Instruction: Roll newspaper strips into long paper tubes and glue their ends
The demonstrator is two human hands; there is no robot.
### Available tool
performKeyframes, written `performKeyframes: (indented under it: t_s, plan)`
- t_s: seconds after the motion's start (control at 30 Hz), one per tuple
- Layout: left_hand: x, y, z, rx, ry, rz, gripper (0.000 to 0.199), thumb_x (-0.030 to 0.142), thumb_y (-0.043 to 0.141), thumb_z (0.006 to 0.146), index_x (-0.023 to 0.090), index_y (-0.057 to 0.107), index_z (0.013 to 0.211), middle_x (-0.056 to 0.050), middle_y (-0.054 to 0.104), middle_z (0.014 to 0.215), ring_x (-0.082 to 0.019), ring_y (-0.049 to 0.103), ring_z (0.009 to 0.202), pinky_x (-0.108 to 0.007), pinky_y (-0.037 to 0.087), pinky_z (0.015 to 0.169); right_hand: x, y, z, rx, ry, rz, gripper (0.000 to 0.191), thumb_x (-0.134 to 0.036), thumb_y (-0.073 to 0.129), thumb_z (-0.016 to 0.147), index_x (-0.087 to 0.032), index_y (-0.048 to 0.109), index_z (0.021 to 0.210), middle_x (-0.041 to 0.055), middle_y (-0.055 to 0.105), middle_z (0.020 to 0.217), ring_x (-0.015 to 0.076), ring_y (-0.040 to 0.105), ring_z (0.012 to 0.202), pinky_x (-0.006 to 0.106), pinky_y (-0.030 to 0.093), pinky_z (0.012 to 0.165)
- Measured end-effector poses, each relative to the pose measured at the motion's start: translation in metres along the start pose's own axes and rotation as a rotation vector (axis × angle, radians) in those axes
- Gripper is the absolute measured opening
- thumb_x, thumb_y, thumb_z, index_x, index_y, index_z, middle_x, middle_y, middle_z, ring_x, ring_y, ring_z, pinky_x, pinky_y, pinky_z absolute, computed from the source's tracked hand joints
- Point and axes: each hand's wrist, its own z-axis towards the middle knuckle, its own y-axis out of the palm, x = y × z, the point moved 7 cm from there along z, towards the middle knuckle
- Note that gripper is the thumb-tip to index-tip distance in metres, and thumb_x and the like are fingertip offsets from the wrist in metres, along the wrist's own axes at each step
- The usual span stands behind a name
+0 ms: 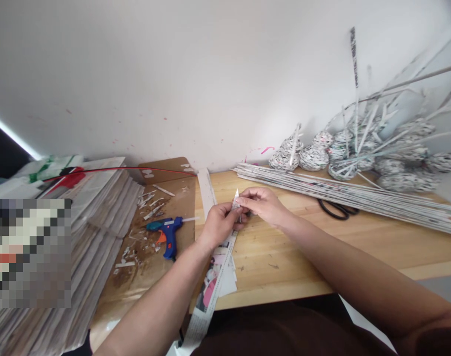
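Note:
My left hand [222, 222] and my right hand [261, 203] meet over the middle of the table. Both pinch the upper end of a strip of newspaper [217, 274], whose pointed tip stands up between the fingers. From my left hand the strip runs down past the table's front edge toward my body. Some white paper pieces [228, 279] lie partly beneath it. My fingers hide part of the pinched end, so how it is folded or rolled there is unclear.
A blue glue gun [168, 235] lies on brown board among paper scraps. Stacked newspapers [99, 227] rise at the left. Long paper sticks [321, 190] lie at right beside black-handled scissors [336, 208]. Behind them stand several woven paper shapes [316, 151] with strips sticking out.

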Motion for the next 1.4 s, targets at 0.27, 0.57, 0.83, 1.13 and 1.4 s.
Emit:
performKeyframes:
  t_s: [0.27,0.57,0.83,1.13,1.4]
  plan:
    - [-0.0031,0.0001,0.0005,-0.025,-0.002,0.033,0.026,0.037,0.072,0.071,0.013,0.07,0.08,-0.005,0.07,0.076,-0.014,0.064,0.067,-0.026,0.055,0.066,0.0015,-0.0019,-0.0003,0.094,-0.017,0.05,0.033,-0.044,0.077,0.065,-0.016,0.06,0.069,-0.0029,0.057,0.058,0.0082,0.049,0.05,0.022,0.038,0.047]
    - [0.0004,-0.0021,-0.0024,0.025,-0.081,-0.03,0.026,0.035,0.075,0.066,0.014,0.069,0.079,-0.001,0.066,0.07,-0.011,0.059,0.059,-0.023,0.053,0.055,0.0006,-0.0035,-0.0008,0.12,-0.035,0.033,0.034,-0.045,0.077,0.066,-0.017,0.059,0.07,-0.0026,0.057,0.059,0.0079,0.048,0.049,0.02,0.038,0.043]
    - [0.0,-0.0011,-0.0029,0.008,-0.094,0.009,0.028,0.04,0.073,0.069,0.014,0.07,0.077,-0.004,0.068,0.072,-0.013,0.061,0.064,-0.024,0.053,0.058,0.0017,0.0033,-0.0004,0.004,-0.006,0.049,0.032,-0.044,0.075,0.07,-0.016,0.064,0.078,-0.0027,0.06,0.059,0.0088,0.053,0.043,0.021,0.043,0.041]
    - [0.0022,0.0055,-0.0066,-0.032,-0.086,0.082,0.032,0.045,0.067,0.074,0.015,0.071,0.083,-0.006,0.071,0.082,-0.016,0.064,0.071,-0.026,0.056,0.057,0.0063,0.0003,-0.0003,0.076,0.031,0.129,0.037,-0.041,0.081,0.064,-0.018,0.051,0.062,-0.0056,0.054,0.048,0.0076,0.049,0.036,0.02,0.039,0.034]
    - [0.0015,0.0039,-0.0056,-0.068,-0.08,-0.042,0.031,0.041,0.067,0.077,0.013,0.07,0.09,-0.009,0.071,0.084,-0.017,0.067,0.076,-0.027,0.056,0.064,0.0034,0.0053,-0.0019,-0.066,0.022,0.015,0.031,-0.043,0.075,0.07,-0.016,0.063,0.076,-0.0031,0.06,0.054,0.0085,0.053,0.041,0.02,0.043,0.039]
